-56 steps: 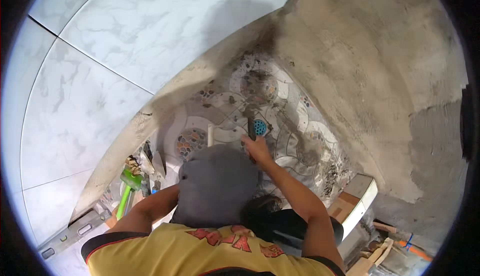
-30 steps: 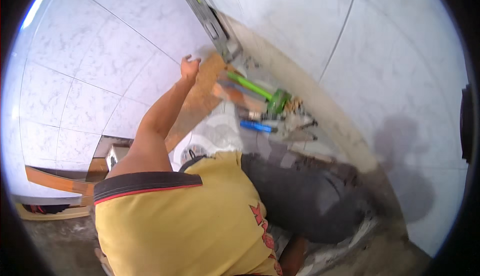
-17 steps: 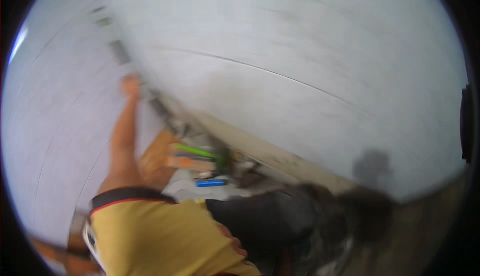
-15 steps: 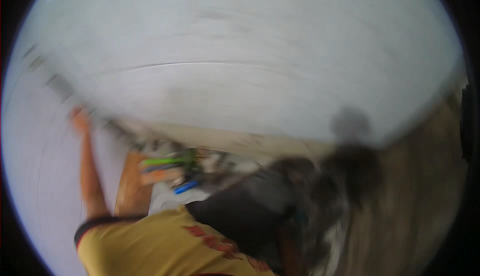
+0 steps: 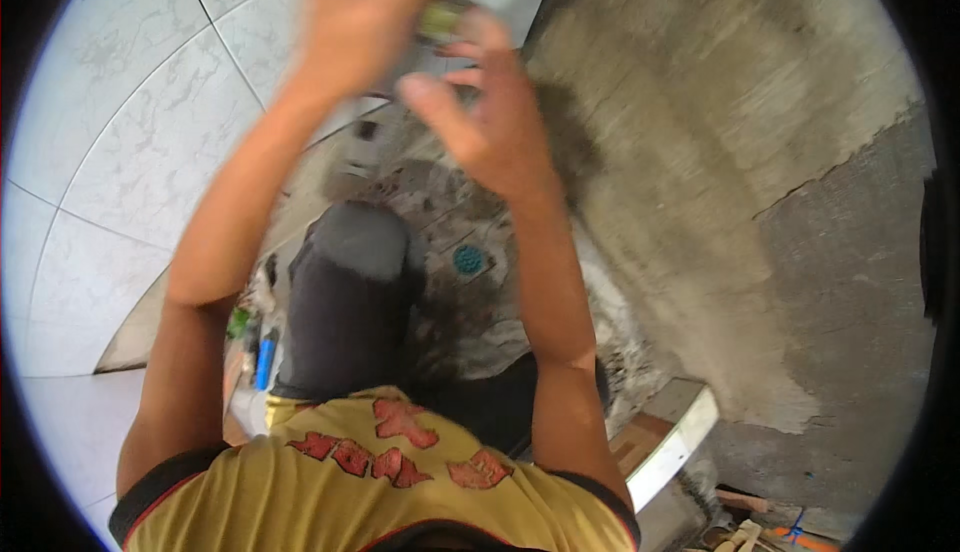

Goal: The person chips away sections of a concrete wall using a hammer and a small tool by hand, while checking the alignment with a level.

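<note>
Both my arms reach up to the wall's edge at the top of the view. My left hand (image 5: 365,27) is smeared by motion, and its fingers cannot be made out. Below and to its right, my right hand (image 5: 490,117) has its thumb and fingers apart, curved toward the left hand. A small greenish thing (image 5: 440,20) shows between the two hands, too blurred to name; whether either hand holds it cannot be told. White marbled tiles (image 5: 150,122) with dark joints lie behind the left hand. To the right of my right hand stands rough bare cement wall (image 5: 690,142).
My bent knee (image 5: 365,242) rises over the dirty floor. Beside it lies a round turquoise piece (image 5: 467,260). A blue tool-like thing (image 5: 265,362) lies at left. At lower right are a white-edged tile piece (image 5: 680,442) and wood scraps (image 5: 745,537).
My view has swung from a broad pale wall to the tile edge and cement wall. Both arms are now raised; earlier only the left reached out along the wall.
</note>
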Available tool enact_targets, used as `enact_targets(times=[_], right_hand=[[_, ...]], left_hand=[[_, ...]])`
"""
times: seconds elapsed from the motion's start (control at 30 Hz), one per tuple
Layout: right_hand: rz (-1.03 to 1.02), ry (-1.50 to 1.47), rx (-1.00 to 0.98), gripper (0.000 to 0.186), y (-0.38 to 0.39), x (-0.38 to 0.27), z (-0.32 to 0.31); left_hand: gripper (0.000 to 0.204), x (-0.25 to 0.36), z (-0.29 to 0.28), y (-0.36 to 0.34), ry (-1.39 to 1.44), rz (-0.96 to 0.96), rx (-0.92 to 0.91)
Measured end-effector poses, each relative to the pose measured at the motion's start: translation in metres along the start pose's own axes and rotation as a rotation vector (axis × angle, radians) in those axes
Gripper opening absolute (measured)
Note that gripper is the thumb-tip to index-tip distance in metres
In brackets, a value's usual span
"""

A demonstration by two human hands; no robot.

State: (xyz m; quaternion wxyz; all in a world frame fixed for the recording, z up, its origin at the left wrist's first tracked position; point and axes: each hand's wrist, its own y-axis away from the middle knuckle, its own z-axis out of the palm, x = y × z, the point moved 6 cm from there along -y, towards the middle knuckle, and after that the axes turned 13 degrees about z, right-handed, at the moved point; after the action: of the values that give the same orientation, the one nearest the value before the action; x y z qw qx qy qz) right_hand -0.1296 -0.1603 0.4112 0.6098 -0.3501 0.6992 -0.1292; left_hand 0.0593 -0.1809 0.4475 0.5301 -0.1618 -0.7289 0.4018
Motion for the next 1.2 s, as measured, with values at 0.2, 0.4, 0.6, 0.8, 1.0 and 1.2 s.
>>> enact_targets(times=[0.2, 0.4, 0.6, 0.8, 1.0, 1.2], right_hand=[[0.291, 0.296, 0.257, 0.033, -0.034, 0.048, -0.111], [0.438, 0.656, 0.24, 0.033, -0.103, 0.152, -0.117], [0.452, 0.474, 0.387, 0.036, -0.085, 0.247, -0.156], [0.417, 0.411, 0.355, 0.039, -0.133, 0.286, -0.104], [0.562, 0.497, 0.36, 0.05, -0.151, 0.298, -0.108], [0.666, 0.33, 0.403, 0.054, -0.147, 0.297, -0.094]], left_hand=[[0.048, 0.065, 0.138, 0.028, 0.042, 0.477, 0.231], [0.019, 0.059, 0.208, 0.162, 0.084, 0.448, -1.032], [0.018, 0.044, 0.24, 0.246, 0.276, 0.667, -1.474], [0.027, 0.043, 0.236, 0.289, 0.298, 0.697, -1.716], [0.028, 0.048, 0.24, 0.263, 0.3, 0.619, -1.745], [0.028, 0.044, 0.245, 0.262, 0.232, 0.663, -1.736]])
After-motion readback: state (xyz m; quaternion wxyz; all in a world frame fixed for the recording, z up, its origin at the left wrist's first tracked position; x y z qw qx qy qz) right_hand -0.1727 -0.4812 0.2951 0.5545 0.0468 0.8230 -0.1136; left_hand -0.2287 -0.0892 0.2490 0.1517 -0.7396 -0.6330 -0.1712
